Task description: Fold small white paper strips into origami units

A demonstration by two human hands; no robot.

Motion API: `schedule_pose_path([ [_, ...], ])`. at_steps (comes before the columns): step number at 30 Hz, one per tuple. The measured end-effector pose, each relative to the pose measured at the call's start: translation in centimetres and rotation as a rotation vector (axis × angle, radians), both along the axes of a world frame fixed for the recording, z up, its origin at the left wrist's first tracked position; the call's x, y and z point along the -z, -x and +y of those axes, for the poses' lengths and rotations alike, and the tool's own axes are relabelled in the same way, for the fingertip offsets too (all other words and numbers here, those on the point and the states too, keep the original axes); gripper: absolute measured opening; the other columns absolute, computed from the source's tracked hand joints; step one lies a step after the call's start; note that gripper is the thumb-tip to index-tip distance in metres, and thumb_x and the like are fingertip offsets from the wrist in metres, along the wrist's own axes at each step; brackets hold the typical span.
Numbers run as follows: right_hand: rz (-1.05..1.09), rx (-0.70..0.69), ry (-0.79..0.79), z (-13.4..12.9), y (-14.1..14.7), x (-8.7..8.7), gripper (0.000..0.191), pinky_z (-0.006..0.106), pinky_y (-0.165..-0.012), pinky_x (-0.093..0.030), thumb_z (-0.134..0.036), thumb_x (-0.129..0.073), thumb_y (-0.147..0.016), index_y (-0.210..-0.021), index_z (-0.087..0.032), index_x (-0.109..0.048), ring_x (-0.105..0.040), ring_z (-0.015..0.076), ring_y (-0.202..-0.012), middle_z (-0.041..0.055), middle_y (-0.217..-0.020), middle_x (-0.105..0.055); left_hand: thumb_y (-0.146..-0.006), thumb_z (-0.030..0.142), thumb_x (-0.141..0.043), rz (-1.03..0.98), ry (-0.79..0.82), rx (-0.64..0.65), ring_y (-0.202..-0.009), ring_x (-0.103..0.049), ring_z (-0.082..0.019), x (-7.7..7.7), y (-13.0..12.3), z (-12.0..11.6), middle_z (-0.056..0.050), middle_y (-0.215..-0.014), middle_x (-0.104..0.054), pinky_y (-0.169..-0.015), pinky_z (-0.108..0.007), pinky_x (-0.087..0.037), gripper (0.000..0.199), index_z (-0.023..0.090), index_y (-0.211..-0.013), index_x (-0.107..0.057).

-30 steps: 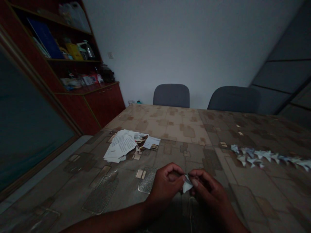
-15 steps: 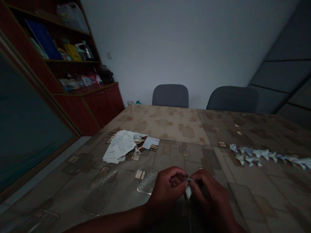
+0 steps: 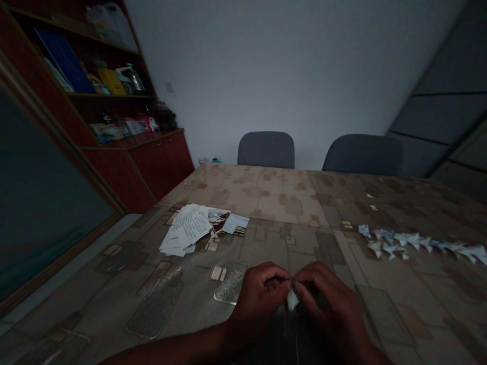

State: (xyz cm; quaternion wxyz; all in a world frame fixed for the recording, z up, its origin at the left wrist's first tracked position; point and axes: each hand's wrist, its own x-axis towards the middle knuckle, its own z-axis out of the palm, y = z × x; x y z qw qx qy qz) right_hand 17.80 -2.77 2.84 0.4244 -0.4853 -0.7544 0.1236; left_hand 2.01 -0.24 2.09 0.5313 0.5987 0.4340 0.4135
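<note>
A small folded piece of paper [image 3: 292, 300] is pinched between my two hands near the table's front edge. My left hand [image 3: 262, 291] grips it from the left with thumb and forefinger. From the other side my right hand [image 3: 329, 294] pinches it too, the fingertips of both hands meeting. Most of the paper's upper part is covered by the fingers; a pale, pointed lower end shows beneath them. To the right lies a row of several small folded paper figures [image 3: 414, 241]. A loose pile of printed paper sheets [image 3: 186, 230] rests to the left.
The table [image 3: 274, 195] wears a patterned brown cover. Behind it stand two grey chairs, a left one [image 3: 266, 149] and a right one [image 3: 363, 154], against the wall. At the left is a red-brown cabinet [image 3: 163, 162] with filled shelves.
The fingertips of both hands have drawn closer together over the folded paper. A strip that showed above the fingers is now covered, and more of the paper's lower end shows.
</note>
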Motion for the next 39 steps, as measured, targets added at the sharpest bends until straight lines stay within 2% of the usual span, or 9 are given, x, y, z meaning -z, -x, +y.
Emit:
schedule_pose_path([
  [2,-0.004,0.005,-0.001,0.1,0.2,0.3,0.014,0.025,-0.060,-0.043,-0.015,-0.051,-0.088,-0.076,-0.021,-0.056,-0.058,0.0149,-0.065,0.0004,-0.072,-0.059,-0.077,0.020,-0.063,0.046,-0.043,0.007,-0.065,-0.052,-0.013,0.0,0.0,-0.2,-0.001,-0.067,-0.060,-0.060,-0.022,-0.038,0.013,0.013,-0.069,-0.070],
  [5,0.046,0.003,0.054,0.1,0.3,0.5,0.015,0.025,-0.059,-0.042,-0.018,-0.050,-0.089,-0.074,-0.021,-0.055,-0.056,0.0146,-0.064,-0.0001,-0.071,-0.057,-0.078,0.026,-0.063,-0.062,0.068,0.060,-0.060,-0.051,-0.011,0.3,-0.2,-0.2,0.000,-0.064,-0.057,-0.055,-0.021,-0.036,0.015,0.013,-0.072,-0.067],
  [9,0.208,0.015,0.292,0.0,-0.3,0.4,0.021,0.025,-0.058,-0.041,-0.031,-0.046,-0.093,-0.078,-0.021,-0.056,-0.054,0.0154,-0.064,-0.0005,-0.070,-0.056,-0.074,0.033,-0.067,-0.225,0.251,0.052,-0.052,-0.051,-0.011,0.5,-0.5,0.3,0.002,-0.059,-0.057,-0.051,-0.020,-0.038,0.021,0.013,-0.073,-0.062],
  [12,0.400,0.059,0.504,-0.1,-0.8,0.4,0.029,0.024,-0.050,-0.037,-0.045,-0.044,-0.094,-0.080,-0.022,-0.056,-0.048,0.0143,-0.055,-0.0034,-0.061,-0.050,-0.070,0.034,-0.070,-0.247,0.268,-0.005,-0.050,-0.052,-0.010,0.3,-0.5,0.6,0.002,-0.057,-0.058,-0.050,-0.020,-0.039,0.023,0.013,-0.071,-0.060],
  [17,0.580,-0.042,0.727,0.1,-0.7,0.4,0.039,0.024,-0.049,-0.034,-0.059,-0.056,-0.082,-0.080,-0.020,-0.057,-0.044,0.0121,-0.049,-0.0049,-0.054,-0.049,-0.070,0.036,-0.072,-0.263,0.250,-0.012,-0.050,-0.052,-0.010,-0.2,-0.4,0.8,0.001,-0.058,-0.058,-0.050,-0.019,-0.039,0.026,0.012,-0.070,-0.061],
  [25,0.664,-0.087,0.759,0.2,-0.3,0.9,0.041,0.023,-0.050,-0.033,-0.061,-0.060,-0.079,-0.081,-0.019,-0.059,-0.045,0.0114,-0.050,-0.0047,-0.054,-0.050,-0.067,0.038,-0.076,-0.296,0.255,0.001,-0.049,-0.047,-0.008,-0.1,-0.4,0.6,0.003,-0.055,-0.054,-0.049,-0.019,-0.036,0.030,0.014,-0.068,-0.059],
  [30,0.703,-0.120,0.761,0.1,-0.2,1.2,0.040,0.022,-0.049,-0.035,-0.059,-0.062,-0.079,-0.082,-0.020,-0.058,-0.045,0.0106,-0.050,-0.0058,-0.055,-0.050,-0.066,0.037,-0.078,-0.290,0.234,0.000,-0.055,-0.050,-0.010,0.0,-0.5,0.5,0.001,-0.062,-0.058,-0.053,-0.020,-0.038,0.031,0.013,-0.073,-0.060],
  [34,0.671,-0.118,0.755,0.0,-0.3,1.1,0.039,0.021,-0.048,-0.035,-0.058,-0.063,-0.079,-0.082,-0.020,-0.057,-0.044,0.0108,-0.050,-0.0057,-0.057,-0.050,-0.070,0.039,-0.074,-0.253,0.236,0.024,-0.056,-0.051,-0.011,-0.1,-0.4,0.4,0.000,-0.062,-0.058,-0.053,-0.021,-0.037,0.030,0.012,-0.072,-0.061],
  [39,0.647,-0.109,0.751,0.0,-0.3,1.1,0.032,0.021,-0.048,-0.034,-0.052,-0.064,-0.081,-0.081,-0.020,-0.057,-0.043,0.0103,-0.051,-0.0059,-0.059,-0.047,-0.068,0.038,-0.075,-0.223,0.249,0.005,-0.055,-0.049,-0.010,-0.4,-0.3,0.4,0.001,-0.061,-0.057,-0.053,-0.021,-0.035,0.030,0.012,-0.072,-0.061],
])
